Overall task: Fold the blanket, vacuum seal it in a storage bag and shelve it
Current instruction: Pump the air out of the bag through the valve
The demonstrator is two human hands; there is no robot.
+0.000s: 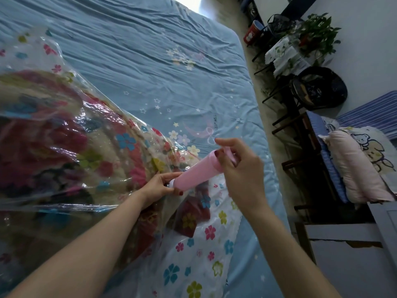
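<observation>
Storage bag (90, 147) on bed; left hand (160, 187), right hand (240, 168) grip pump (196, 172).

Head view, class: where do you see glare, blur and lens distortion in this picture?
Head view: glare streaks the clear bag over the blanket; a window patch at the top is blown out; the bed edge bows from the wide lens; the right hand on the pump is slightly soft, as is the left hand.

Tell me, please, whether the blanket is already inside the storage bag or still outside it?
Inside: the blanket's red floral fabric shows through the glossy clear plastic of the storage bag, which covers it.
</observation>
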